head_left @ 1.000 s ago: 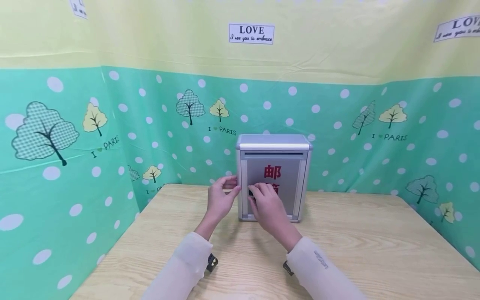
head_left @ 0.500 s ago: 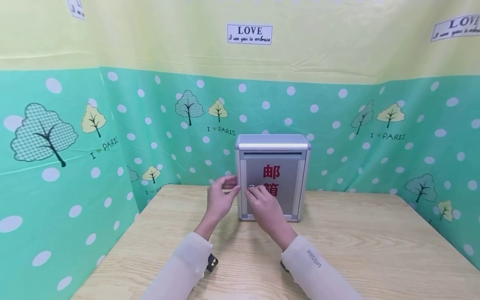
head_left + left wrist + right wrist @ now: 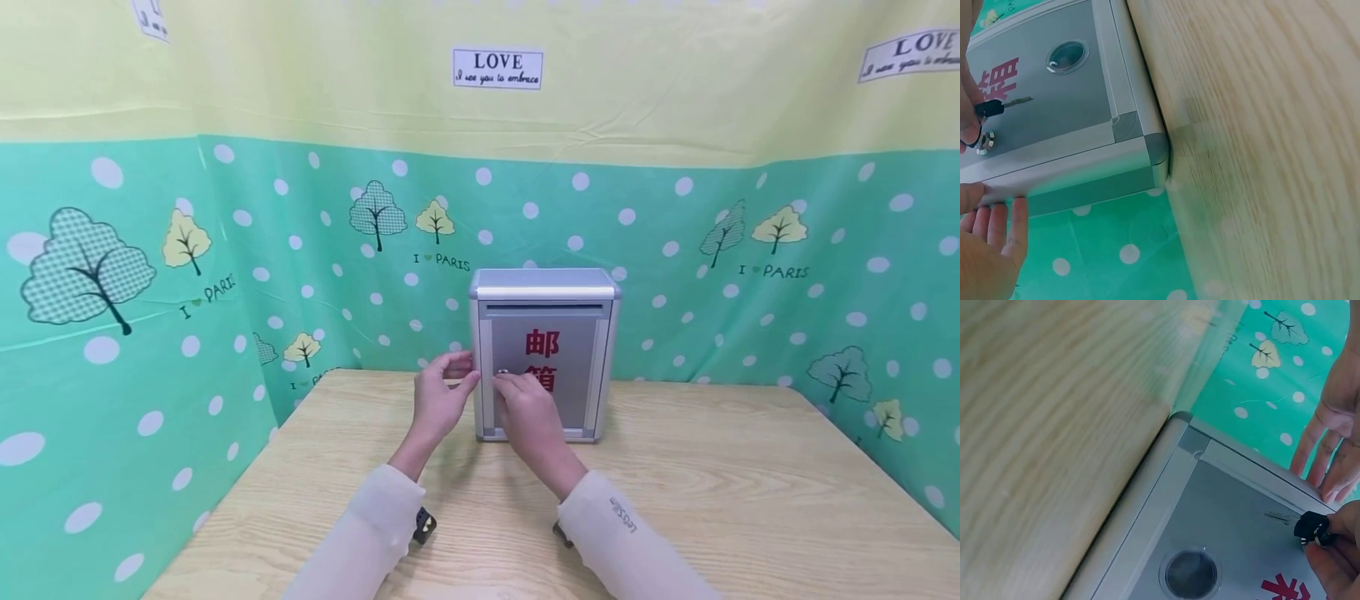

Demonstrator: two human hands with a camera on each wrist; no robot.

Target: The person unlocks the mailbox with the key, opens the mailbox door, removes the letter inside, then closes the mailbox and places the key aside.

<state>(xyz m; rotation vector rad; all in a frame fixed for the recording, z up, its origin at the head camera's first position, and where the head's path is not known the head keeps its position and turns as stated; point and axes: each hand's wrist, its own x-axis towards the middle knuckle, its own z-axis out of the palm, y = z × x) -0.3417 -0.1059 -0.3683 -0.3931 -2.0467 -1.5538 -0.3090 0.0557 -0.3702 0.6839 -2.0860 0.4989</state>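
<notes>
On the curtain (image 3: 637, 200) we read LOVE and PARIS. On the table (image 3: 720, 467) stands an upright box (image 3: 573, 358) lettered 邮箱; its contents we cannot tell. The right sleeve (image 3: 630, 537) says "Let'sSlim". The left hand (image 3: 441, 400), fingers extended, touches the box's left edge; the right hand (image 3: 531, 421) pinches a black-headed key (image 3: 1311, 524) at the lock (image 3: 985, 143).
</notes>
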